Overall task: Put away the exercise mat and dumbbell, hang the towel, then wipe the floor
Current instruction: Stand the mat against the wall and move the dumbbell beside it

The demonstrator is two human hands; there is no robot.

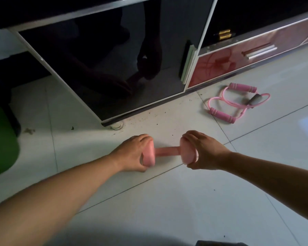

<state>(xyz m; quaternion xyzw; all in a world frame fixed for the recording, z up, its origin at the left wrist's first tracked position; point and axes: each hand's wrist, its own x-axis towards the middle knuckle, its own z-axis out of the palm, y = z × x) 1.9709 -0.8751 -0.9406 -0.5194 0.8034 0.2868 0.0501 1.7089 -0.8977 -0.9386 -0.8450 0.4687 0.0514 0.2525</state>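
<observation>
Left hand (132,155) and right hand (201,151) are gripping the pink dumbbell (167,151) by its ends before the cabinet (103,71), apparently just off the floor; lifting level should be keeping it steady.

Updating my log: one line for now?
dumbbell: held | left hand: grips left end | right hand: grips right end | behind: cabinet

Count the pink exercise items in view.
2: the pink dumbbell, its ends gripped by the left hand and right hand; a pink resistance band on the floor by the red drawer. Others may be hidden.
</observation>
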